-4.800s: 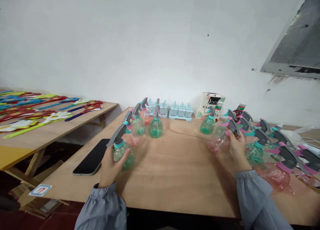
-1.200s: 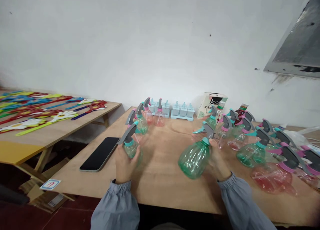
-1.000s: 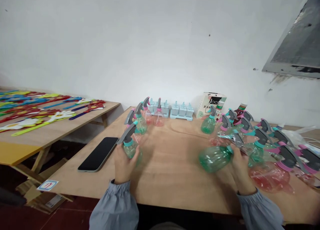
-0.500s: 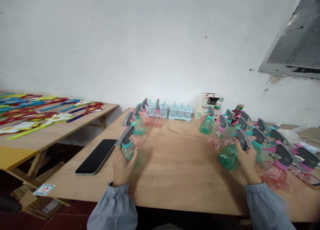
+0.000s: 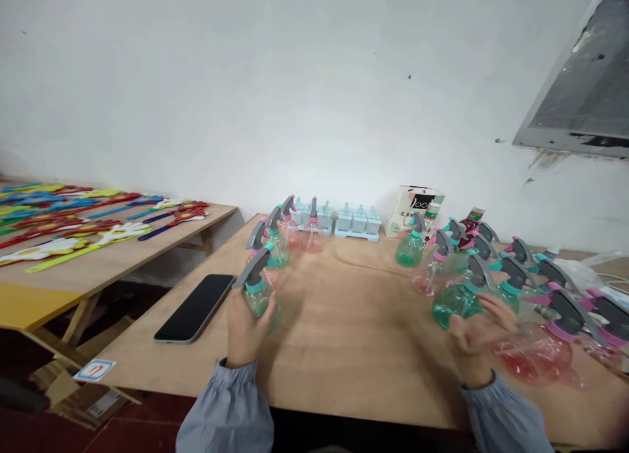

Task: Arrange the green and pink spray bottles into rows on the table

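On the wooden table (image 5: 339, 361), the left hand (image 5: 244, 328) clasps a green bottle (image 5: 258, 299) toward the left edge; the blurred right hand (image 5: 484, 335), loosely spread beside a second green bottle (image 5: 448, 303), would do well not to nudge its spray head (image 5: 478, 271).

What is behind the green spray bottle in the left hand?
A pink spray bottle: its grey trigger head and pink collar show; the green bottle covers much of its body.
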{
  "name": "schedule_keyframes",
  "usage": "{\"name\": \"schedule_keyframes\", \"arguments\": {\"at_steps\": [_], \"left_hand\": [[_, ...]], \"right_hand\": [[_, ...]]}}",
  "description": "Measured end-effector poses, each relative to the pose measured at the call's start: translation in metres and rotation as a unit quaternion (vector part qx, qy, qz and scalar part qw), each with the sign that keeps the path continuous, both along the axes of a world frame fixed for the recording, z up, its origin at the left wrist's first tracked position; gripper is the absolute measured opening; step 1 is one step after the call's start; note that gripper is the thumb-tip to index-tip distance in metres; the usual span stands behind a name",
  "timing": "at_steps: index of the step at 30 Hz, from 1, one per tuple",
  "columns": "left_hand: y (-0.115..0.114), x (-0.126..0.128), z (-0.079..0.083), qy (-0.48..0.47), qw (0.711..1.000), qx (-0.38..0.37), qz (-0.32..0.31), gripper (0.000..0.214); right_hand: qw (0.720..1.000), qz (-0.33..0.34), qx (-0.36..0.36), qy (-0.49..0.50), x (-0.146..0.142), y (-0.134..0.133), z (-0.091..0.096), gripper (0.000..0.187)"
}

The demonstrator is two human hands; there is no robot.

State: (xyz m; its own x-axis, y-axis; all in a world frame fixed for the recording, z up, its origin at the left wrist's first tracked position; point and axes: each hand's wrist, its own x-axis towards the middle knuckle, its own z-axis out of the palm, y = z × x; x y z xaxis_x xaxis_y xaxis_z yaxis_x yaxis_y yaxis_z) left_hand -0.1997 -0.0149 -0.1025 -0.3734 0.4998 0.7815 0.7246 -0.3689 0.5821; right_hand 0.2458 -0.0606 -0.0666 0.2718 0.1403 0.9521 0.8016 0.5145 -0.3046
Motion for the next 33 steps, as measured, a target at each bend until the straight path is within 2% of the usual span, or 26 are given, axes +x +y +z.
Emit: {"name": "schedule_keyframes", "arguments": {"at_steps": [1, 2, 4, 6, 7, 8, 11, 15, 19, 24, 28, 33], "left_hand": [[0.000, 0.000, 0.000, 0.003, 1.000, 0.003, 0.001, 0.064], [0.001, 0.000, 0.000, 0.005, 1.000, 0.005, 0.001, 0.064], [0.001, 0.001, -0.001, 0.007, 1.000, 0.008, 0.001, 0.063], [0.001, 0.001, -0.002, 0.006, 1.000, 0.009, 0.000, 0.062], [0.001, 0.001, -0.002, 0.006, 1.000, 0.010, 0.000, 0.062], [0.000, 0.001, -0.003, 0.007, 1.000, 0.012, 0.000, 0.062], [-0.002, 0.001, -0.003, 0.011, 1.000, 0.017, -0.007, 0.061], [-0.006, 0.001, -0.001, 0.014, 0.999, 0.016, -0.025, 0.054], [-0.008, 0.001, 0.001, 0.013, 0.999, 0.023, -0.037, 0.052], [-0.010, 0.003, 0.001, 0.033, 0.999, 0.025, -0.035, 0.045], [-0.010, 0.003, 0.001, 0.039, 0.998, 0.035, -0.044, 0.045], [-0.007, 0.001, 0.000, 0.033, 0.998, 0.034, -0.043, 0.045]], "right_hand": [[0.999, 0.016, 0.035, -0.035, -0.019, 0.009, 0.002, 0.042], [0.997, 0.053, 0.006, -0.063, -0.040, 0.022, 0.006, 0.039], [0.981, 0.137, -0.121, -0.062, -0.084, 0.060, 0.019, 0.033], [0.944, 0.204, -0.254, -0.046, -0.128, 0.107, 0.035, 0.031], [0.926, 0.212, -0.312, -0.030, -0.148, 0.131, 0.041, 0.033], [0.917, 0.212, -0.336, -0.025, -0.167, 0.155, 0.047, 0.033], [0.908, 0.202, -0.367, -0.020, -0.218, 0.214, 0.055, 0.039], [0.904, 0.153, -0.399, 0.006, -0.268, 0.256, 0.057, 0.063], [0.905, 0.113, -0.410, 0.025, -0.292, 0.266, 0.059, 0.075], [0.904, 0.097, -0.416, 0.010, -0.288, 0.258, 0.058, 0.072], [0.907, 0.099, -0.409, 0.000, -0.261, 0.233, 0.047, 0.083], [0.910, 0.217, -0.353, 0.008, -0.194, 0.163, 0.013, 0.106]]}}
